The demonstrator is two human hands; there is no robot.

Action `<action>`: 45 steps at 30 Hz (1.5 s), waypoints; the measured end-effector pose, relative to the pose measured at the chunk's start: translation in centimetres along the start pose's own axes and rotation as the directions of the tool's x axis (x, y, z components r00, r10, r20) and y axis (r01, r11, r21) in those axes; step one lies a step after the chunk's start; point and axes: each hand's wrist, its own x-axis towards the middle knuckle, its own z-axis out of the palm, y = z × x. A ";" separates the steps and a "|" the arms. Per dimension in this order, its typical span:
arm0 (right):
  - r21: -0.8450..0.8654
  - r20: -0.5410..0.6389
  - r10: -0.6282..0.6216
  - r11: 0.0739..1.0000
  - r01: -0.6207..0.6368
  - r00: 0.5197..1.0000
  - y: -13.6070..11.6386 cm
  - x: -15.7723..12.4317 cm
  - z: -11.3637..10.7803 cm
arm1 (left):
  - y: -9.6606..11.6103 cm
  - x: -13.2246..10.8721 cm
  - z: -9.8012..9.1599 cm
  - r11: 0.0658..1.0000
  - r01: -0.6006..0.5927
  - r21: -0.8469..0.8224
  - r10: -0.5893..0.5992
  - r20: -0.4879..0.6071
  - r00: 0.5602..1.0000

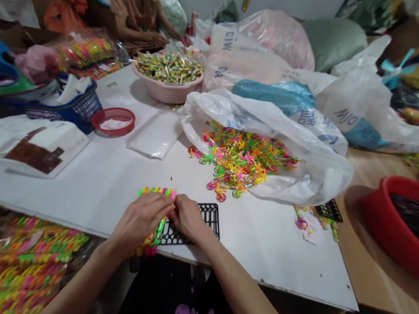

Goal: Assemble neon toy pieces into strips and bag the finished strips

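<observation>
A black plastic grid tray [211,214] lies at the table's front edge, its left part covered by a row of small colourful plastic pieces [154,238]. Over those pieces rests my left hand [142,216], fingers together and reaching to the right. My right hand [188,217] is bent over the tray, its fingertips meeting those of my left hand at a pink piece. What the fingertips pinch is too small and hidden to name. Behind the hands, a heap of bright plastic toys [241,156] spills from an open white plastic bag [308,178].
A pink basin [168,91] of wrapped pieces, a red round dish [131,128], a blue basket [79,110] and flat plastic bags [156,134] stand on the white table [101,178]. A red tub [391,224] is at right. Another person [135,16] sits across.
</observation>
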 end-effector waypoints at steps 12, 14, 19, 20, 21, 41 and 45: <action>-0.213 -0.042 0.199 0.956 -0.203 0.979 6.5 -0.7 -8.7 | 0.0 -0.8 0.4 0.996 -0.081 0.032 0.082 -0.055 0.995; -0.401 -0.082 0.274 0.871 -0.283 0.958 8.0 -0.7 -9.8 | 0.1 -1.2 0.2 0.996 -0.082 0.035 0.084 -0.050 0.995; -0.528 0.002 0.236 0.826 -0.200 0.972 7.4 0.0 -7.8 | 0.7 -2.1 -0.3 0.996 -0.079 0.035 0.077 0.045 0.996; -0.525 -0.003 0.226 0.829 -0.194 0.974 6.6 0.3 -7.3 | 0.7 -2.2 -0.4 0.996 -0.077 0.032 0.076 0.046 0.996; -0.522 -0.007 0.210 0.833 -0.183 0.978 5.7 0.6 -6.8 | 0.7 -2.2 -0.4 0.997 -0.078 0.030 0.077 0.038 0.996; -0.386 -0.109 0.372 0.838 -0.384 0.922 4.5 2.8 -6.3 | -1.2 -1.7 -0.7 0.999 0.038 0.000 -0.038 -0.015 0.999; -0.357 -0.175 0.334 0.855 -0.376 0.926 4.4 3.8 -7.8 | -1.5 -1.0 -0.7 0.998 0.052 0.024 -0.051 -0.048 0.998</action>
